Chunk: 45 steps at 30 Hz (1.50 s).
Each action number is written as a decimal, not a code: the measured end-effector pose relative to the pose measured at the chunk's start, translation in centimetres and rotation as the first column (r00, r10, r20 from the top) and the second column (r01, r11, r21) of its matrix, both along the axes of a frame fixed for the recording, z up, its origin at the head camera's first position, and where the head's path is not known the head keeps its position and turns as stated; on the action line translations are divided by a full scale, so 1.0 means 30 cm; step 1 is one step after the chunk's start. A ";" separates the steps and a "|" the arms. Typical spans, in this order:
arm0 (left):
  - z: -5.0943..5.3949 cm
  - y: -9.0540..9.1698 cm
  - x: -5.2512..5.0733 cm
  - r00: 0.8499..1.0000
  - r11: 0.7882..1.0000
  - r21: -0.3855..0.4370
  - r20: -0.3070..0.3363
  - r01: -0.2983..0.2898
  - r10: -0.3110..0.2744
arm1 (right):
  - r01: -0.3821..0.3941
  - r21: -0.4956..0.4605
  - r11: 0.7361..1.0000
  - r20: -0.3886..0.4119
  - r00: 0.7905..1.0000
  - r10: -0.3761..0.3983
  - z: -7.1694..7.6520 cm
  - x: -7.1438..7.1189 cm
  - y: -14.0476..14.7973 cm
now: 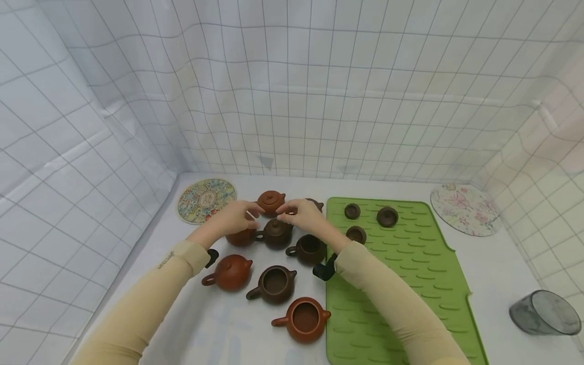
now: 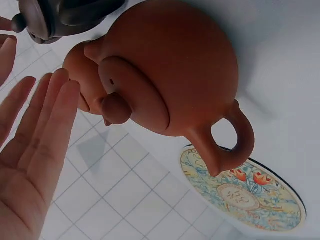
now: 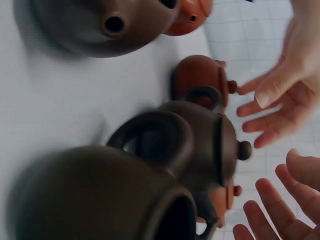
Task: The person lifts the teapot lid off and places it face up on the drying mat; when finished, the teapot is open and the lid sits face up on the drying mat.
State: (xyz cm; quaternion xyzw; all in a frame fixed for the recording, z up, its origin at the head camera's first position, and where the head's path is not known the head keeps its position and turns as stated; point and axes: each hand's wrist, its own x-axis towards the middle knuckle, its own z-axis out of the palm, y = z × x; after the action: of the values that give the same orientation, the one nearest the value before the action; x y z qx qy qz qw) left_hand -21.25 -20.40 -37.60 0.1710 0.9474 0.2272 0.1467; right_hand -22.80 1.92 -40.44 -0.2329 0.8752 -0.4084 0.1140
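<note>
Left hand (image 1: 237,218) and right hand (image 1: 304,215) flank a dark teapot (image 1: 277,235), grips loose, empty; a mat (image 1: 424,246) probably cushions lids (image 1: 387,217).

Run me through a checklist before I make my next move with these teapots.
1. Left hand holding nothing: ok, it is empty.
2. Right hand holding nothing: ok, its fingers are spread and empty.
3. Dark brown teapot between the hands has its lid on: ok.
4. Red-brown teapot nearest the camera has its lid on: not ok, its top is open.
5. Dark teapot behind the right hand has its lid on: cannot tell, the hand hides part of it.
6. Rightmost dark brown lid resting on the green mat: ok.
</note>
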 end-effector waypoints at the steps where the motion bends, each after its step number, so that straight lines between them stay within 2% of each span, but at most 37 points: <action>1: -0.006 0.002 -0.003 1.000 1.000 -0.005 0.004 0.005 -0.005 | -0.006 0.008 1.000 -0.003 1.000 0.006 -0.003 0.002 -0.009; 7: -0.027 0.013 -0.002 0.999 0.999 -0.005 0.033 0.034 -0.034 | -0.061 0.059 0.996 -0.041 0.997 0.063 -0.022 0.008 -0.048; 12: -0.043 0.019 0.006 0.997 0.997 -0.036 0.037 0.063 -0.061 | -0.090 0.094 0.992 -0.074 0.993 0.097 -0.035 0.012 -0.058; 18: -0.071 0.028 0.005 0.998 0.997 -0.036 0.030 0.065 -0.064 | -0.079 0.094 0.992 -0.102 0.991 0.089 -0.043 0.013 -0.057; 24: -0.086 0.027 0.001 0.998 0.997 -0.060 0.002 0.058 -0.058 | -0.060 0.073 0.996 -0.089 0.994 0.066 -0.047 0.012 -0.061; 29: -0.090 0.026 0.003 0.999 0.997 -0.069 -0.002 0.047 -0.047 | -0.027 0.085 0.996 -0.101 0.994 0.036 -0.052 0.015 -0.064; 35: -0.084 0.032 0.004 0.997 0.995 -0.064 -0.037 0.070 -0.073 | -0.017 0.057 0.998 -0.134 0.991 0.025 -0.058 0.017 -0.060; 41: -0.085 0.029 0.005 0.996 0.996 -0.059 -0.055 0.064 -0.067 | 0.030 -0.043 0.999 -0.079 0.996 -0.033 -0.053 0.021 -0.033; 45: -0.087 0.031 0.007 0.998 0.997 -0.051 -0.032 0.055 -0.057 | 0.096 -0.151 0.984 0.050 0.995 -0.089 -0.050 0.020 0.005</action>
State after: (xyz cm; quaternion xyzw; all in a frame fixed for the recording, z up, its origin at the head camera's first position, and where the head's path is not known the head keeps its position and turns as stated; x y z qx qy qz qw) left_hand -21.03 -19.48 -40.21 0.1977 0.9499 0.1964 0.1413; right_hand -22.21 2.06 -41.93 -0.1912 0.8486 -0.4840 0.0953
